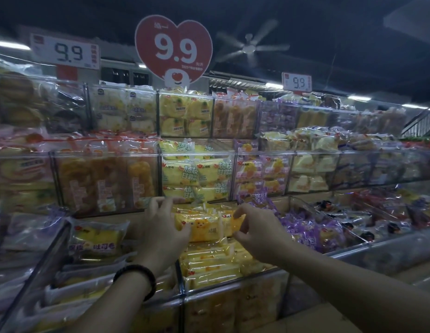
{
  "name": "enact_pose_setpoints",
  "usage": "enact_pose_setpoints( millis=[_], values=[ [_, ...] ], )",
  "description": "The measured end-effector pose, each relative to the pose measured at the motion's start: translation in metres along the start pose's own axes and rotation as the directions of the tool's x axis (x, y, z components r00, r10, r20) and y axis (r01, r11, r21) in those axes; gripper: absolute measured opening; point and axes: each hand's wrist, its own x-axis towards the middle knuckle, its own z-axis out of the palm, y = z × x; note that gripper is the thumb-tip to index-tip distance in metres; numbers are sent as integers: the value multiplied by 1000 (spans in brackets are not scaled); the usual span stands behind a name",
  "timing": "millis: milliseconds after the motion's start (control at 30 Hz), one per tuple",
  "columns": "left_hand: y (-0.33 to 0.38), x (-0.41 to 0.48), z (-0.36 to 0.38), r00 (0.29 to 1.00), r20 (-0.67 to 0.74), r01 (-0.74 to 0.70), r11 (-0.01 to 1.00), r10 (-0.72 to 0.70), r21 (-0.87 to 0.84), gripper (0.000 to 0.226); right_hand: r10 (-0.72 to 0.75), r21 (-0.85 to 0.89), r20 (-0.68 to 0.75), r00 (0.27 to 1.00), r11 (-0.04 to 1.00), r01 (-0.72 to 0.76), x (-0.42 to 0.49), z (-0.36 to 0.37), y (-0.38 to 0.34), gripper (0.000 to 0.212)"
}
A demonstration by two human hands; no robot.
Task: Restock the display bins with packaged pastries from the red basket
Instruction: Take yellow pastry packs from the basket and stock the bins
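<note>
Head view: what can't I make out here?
Head view:
The red basket is outside the frame.
The yellow pack is partly covered by the left hand and right hand gripping it.
On the heart sign, small print under 9.9 is too blurred.
The far-right bins are too dim to identify.

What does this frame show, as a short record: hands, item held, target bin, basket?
left hand: grips the left end of the yellow packs
right hand: fingers pinch the packs' right end
packs: upright, over the bottom-tier bin
bin: holds a row of similar yellow packs
red basket: not in view
sign: red heart, 9.9
bracelet: dark, on the left wrist
</note>
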Motion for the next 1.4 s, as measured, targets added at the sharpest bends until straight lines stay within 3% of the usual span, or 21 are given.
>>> enact_pose_setpoints(
  millis=[67, 167, 233, 333, 500, 567, 633, 700, 767, 867, 967, 1033, 1100, 1167, 1233, 1300, 1400],
  values=[
    [21, -5, -8, 995, -34, -92, 994, 95, 62, 45, -12, 20, -1, 1000, 1000, 12, -16, -17, -5, 30],
    [55, -33, -19, 978, 5, -207, 978, 207, 15, 34, -52, 40, -33, 998, 998, 53, -48, -33, -13, 13],
    [71, -66, -25, 961, 123, -239, 967, 249, -88, 35, -95, 32, -27, 995, 995, 96, -73, -37, -16, 8],
    [81, -123, -29, 889, 328, -246, 938, 319, -245, 32, -170, 1, 15, 985, 985, 170, -115, -27, -11, 18],
    [43, -213, -8, 713, 671, -134, 979, 204, -155, 14, -124, 54, 37, 992, 991, 122, -181, 19, 10, 9],
    [19, -246, 5, 649, 743, -107, 986, 164, -124, 10, -26, 58, 157, 987, 998, 17, -205, 45, 23, 9],
    [-4, -273, 14, 564, 824, -32, 998, 57, -48, 8, 77, 14, 370, 926, 996, -88, -227, 70, 34, 14],
    [-27, -294, 24, 488, 871, 27, 999, -46, 38, 7, 153, -34, 576, 803, 986, -163, -246, 94, 48, 20],
    [-46, -312, 32, 408, 903, 70, 991, -133, 115, 8, 216, -99, 690, 691, 974, -205, -264, 118, 65, 27],
    [-70, -332, 43, 326, 922, 45, 977, -211, 208, 13, 305, -198, 749, 587, 950, -242, -292, 154, 96, 34],
    [-81, -341, 54, 145, 957, -80, 962, -250, 263, 25, 405, -330, 776, 483, 914, -236, -315, 186, 125, 29],
    [-81, -339, 60, 54, 965, -126, 956, -258, 263, 29, 444, -396, 819, 363, 896, -201, -330, 213, 144, 32],
    [-84, -336, 64, -2, 959, -131, 951, -284, 282, 34, 424, -420, 878, 222, 905, -68, -347, 239, 160, 38],
    [-90, -333, 66, -68, 940, -150, 935, -335, 322, 39, 480, -463, 868, 129, 875, -139, -357, 250, 160, 50],
    [-98, -331, 68, -144, 909, -183, 913, -392, 365, 43, 475, -442, 871, 126, 869, -221, -367, 260, 162, 53],
    [-103, -327, 68, -197, 878, -192, 895, -436, 402, 46, 486, -411, 856, 174, 846, -340, -380, 277, 171, 59],
    [-108, -320, 69, -181, 867, -160, 884, -464, 439, 49, 578, -474, 776, 253, 798, -373, -394, 308, 180, 65]
  ],
)
